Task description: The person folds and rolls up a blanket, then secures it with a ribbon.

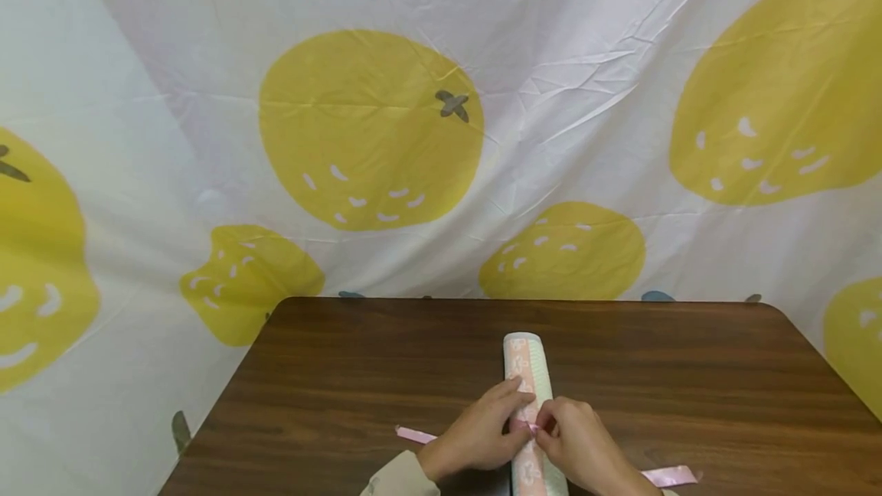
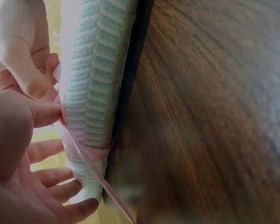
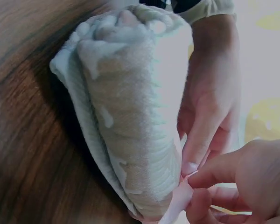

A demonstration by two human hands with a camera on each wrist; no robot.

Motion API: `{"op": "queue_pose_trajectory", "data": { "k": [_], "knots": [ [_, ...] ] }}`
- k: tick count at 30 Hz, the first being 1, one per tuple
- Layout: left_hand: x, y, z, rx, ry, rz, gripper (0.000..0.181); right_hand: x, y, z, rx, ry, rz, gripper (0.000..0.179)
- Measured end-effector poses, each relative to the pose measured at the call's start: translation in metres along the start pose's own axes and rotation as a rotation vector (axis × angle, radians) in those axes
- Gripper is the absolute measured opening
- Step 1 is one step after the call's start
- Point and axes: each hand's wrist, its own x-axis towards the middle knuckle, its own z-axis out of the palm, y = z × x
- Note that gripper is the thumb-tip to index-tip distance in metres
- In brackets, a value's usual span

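Observation:
A rolled towel [image 1: 529, 362], striped peach and pale green, lies lengthwise on the table. Round its middle runs a pink ribbon [image 2: 95, 172], its loose ends stretching out to both sides. My left hand [image 1: 485, 427] rests on the roll from the left, fingers extended along it, and its thumb presses beside the ribbon's crossing. From the right, my right hand [image 1: 582, 438] pinches the ribbon at that crossing between thumb and forefinger. The right wrist view shows the pinched ribbon [image 3: 176, 205] close to the left thumb. Fingers partly hide the knot area.
The dark wood-grain table [image 1: 372, 373] extends around the roll, with its far edge against a hanging white cloth [image 1: 551, 44] printed with yellow fruit. One ribbon end [image 1: 671, 476] lies at the right, the other ribbon end [image 1: 416, 435] at the left.

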Motion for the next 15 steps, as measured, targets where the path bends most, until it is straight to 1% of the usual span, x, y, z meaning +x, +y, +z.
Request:
{"op": "queue_pose_trajectory", "data": {
  "k": [4, 9, 12, 15],
  "knots": [
    [0.0006, -0.0034, 0.001, -0.022, -0.016, 0.016, 0.046, 0.003, 0.0008, -0.0014, 0.062, -0.011, 0.024, 0.019],
    [0.0, -0.0049, 0.0013, -0.02, -0.009, 0.054, 0.045, 0.0048, 0.0014, -0.0012, 0.11, -0.026, 0.046, 0.025],
    [-0.0003, -0.0045, 0.0008, -0.023, -0.009, 0.066, 0.044, 0.0057, 0.002, -0.0003, 0.127, -0.018, 0.046, 0.028],
    [-0.0002, -0.0046, 0.0, -0.027, -0.02, 0.061, 0.045, 0.0068, 0.0023, -0.0002, 0.151, -0.009, 0.028, 0.029]
  ]
}}
